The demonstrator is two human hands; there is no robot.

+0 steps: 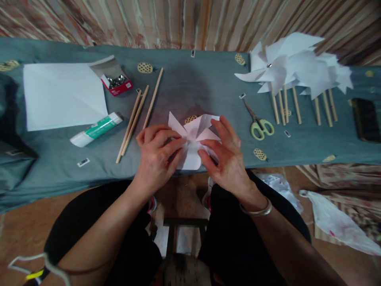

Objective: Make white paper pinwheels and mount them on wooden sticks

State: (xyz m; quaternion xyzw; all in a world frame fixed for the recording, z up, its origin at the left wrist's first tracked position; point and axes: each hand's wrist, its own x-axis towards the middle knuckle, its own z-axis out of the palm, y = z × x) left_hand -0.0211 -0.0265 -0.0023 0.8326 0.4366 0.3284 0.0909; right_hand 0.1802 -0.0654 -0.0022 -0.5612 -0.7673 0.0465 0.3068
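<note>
Fingers (175, 143) of the left hand (157, 155) and right hand (228, 161) grasp a paper pinwheel (190, 159). Wooden sticks (136, 119) lie at its ten o'clock, stick-mounted pinwheels (302, 68) at two o'clock.

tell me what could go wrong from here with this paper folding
The raised flaps of the folded paper could spring open or crease wrongly if the left hand or right hand eases off.
It lies close to the near edge of the table, so a slip might drop it.
The left hand is right by the end of a stick, so a sideways move could knock it.
</note>
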